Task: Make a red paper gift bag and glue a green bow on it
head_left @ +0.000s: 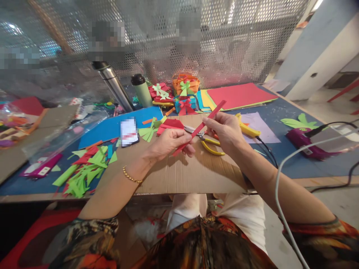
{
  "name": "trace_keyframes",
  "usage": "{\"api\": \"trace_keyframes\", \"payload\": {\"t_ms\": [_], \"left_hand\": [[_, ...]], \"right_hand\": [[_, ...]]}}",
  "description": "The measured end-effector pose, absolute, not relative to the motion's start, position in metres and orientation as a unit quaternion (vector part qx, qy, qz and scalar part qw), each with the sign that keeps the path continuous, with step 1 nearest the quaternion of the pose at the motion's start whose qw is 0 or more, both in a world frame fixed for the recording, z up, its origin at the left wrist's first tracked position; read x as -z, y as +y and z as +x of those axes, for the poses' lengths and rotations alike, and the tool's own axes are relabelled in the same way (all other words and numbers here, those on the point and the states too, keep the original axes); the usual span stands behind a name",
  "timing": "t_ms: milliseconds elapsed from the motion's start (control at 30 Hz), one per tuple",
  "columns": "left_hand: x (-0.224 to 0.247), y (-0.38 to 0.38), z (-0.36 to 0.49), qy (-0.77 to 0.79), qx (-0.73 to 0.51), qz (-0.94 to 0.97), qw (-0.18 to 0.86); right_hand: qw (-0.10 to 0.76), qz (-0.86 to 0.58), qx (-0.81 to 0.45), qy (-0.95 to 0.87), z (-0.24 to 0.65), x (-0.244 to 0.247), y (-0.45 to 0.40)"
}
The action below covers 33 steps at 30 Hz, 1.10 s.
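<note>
A narrow red paper strip (198, 129) stretches slantwise between my two hands, above a brown cardboard sheet (168, 175). My left hand (175, 142) pinches its lower part between thumb and fingers. Higher up, my right hand (224, 129) grips the strip, whose tip sticks out past the fingers. Scissors with yellow handles (211, 146) lie on the cardboard between and behind the hands, partly covered by them. Beyond my left hand are a folded red paper piece (169, 126) and a green paper bow (150, 130).
A phone (129, 131) and a heap of green paper scraps (86, 173) lie at left. Yellow glue gun (248, 129) with a cord rests at right, near a purple box (305, 144). Behind stand a steel flask (114, 86), a green bottle (142, 91) and red paper sheets (241, 96).
</note>
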<state>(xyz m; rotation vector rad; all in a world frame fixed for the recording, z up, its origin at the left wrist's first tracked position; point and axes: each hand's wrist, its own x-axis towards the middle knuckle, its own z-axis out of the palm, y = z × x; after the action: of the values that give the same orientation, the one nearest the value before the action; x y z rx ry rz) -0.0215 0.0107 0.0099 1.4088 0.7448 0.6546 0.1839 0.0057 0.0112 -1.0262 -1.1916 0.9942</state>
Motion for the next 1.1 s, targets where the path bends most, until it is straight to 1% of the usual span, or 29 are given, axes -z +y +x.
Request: {"api": "trace_keyframes", "payload": {"t_ms": [200,300,400,500,633,833,1000,1100], "left_hand": [[-0.01,0.014,-0.025,0.345,-0.277,0.639,0.629],[-0.01,0.014,-0.025,0.347,-0.29,0.644,0.617],[-0.009,0.015,-0.026,0.333,-0.287,0.64,0.63],[-0.009,0.017,-0.029,0.318,-0.289,0.636,0.641],[-0.011,0.019,-0.03,0.326,-0.3,0.642,0.626],[-0.012,0.017,-0.028,0.351,-0.293,0.657,0.599],[-0.009,0.021,-0.033,0.326,-0.271,0.649,0.631],[-0.008,0.019,-0.031,0.324,-0.291,0.635,0.638]], "right_hand": [[0.628,-0.468,-0.378,-0.494,0.2,-0.014,0.013],[0.626,-0.474,-0.376,-0.492,0.203,-0.014,0.013],[0.628,-0.475,-0.376,-0.488,0.203,-0.014,0.015],[0.649,-0.474,-0.373,-0.464,0.206,-0.014,0.018],[0.67,-0.468,-0.376,-0.437,0.209,-0.013,0.023],[0.671,-0.474,-0.357,-0.443,0.207,-0.016,0.02],[0.676,-0.474,-0.358,-0.437,0.209,-0.016,0.019],[0.66,-0.466,-0.368,-0.46,0.205,-0.014,0.017]]}}
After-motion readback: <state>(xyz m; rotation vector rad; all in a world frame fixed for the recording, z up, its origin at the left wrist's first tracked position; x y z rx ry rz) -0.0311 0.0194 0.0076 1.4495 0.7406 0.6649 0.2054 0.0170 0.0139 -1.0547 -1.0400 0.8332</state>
